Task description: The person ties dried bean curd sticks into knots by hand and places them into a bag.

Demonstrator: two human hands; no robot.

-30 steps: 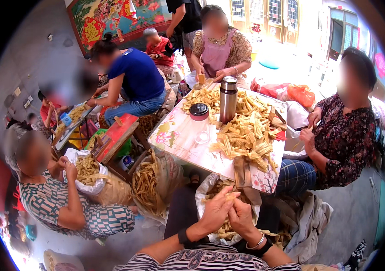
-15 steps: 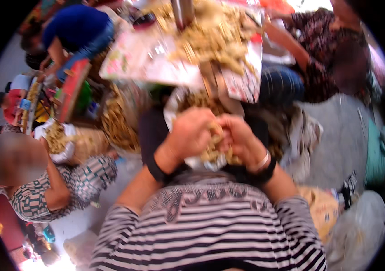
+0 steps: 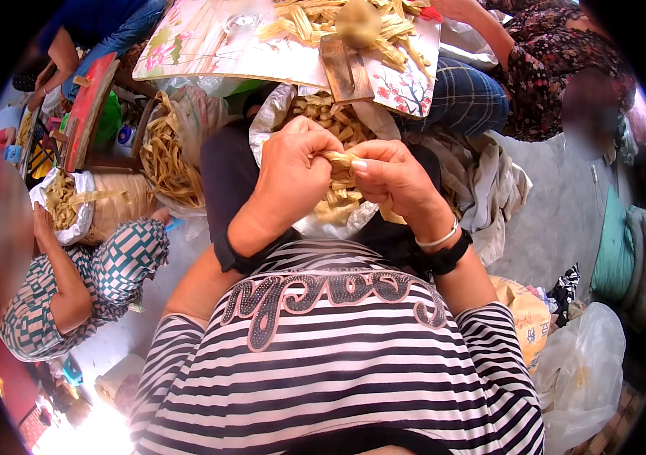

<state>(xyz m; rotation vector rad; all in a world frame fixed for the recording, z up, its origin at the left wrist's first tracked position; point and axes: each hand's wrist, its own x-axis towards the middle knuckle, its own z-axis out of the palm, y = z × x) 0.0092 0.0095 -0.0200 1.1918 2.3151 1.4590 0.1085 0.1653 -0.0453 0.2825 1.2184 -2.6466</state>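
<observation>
With 12 o'clock straight ahead of my chest, the pale yellow strip point(image 3: 343, 158) is there, above an open white sack point(image 3: 268, 127) holding yellowish pieces. My left hand point(image 3: 293, 173) grips 1 end between thumb and curled fingers; my right hand point(image 3: 400, 179) pinches the other, so the strip bridges the small gap. I judge the step in hand to be working this 1 strip by fingertip; the next move seems to call for a firm left grip and fine right-thumb control. Farther out at 12, the desk point(image 3: 221, 54) carries a wooden block point(image 3: 346, 78) at its near edge.
</observation>
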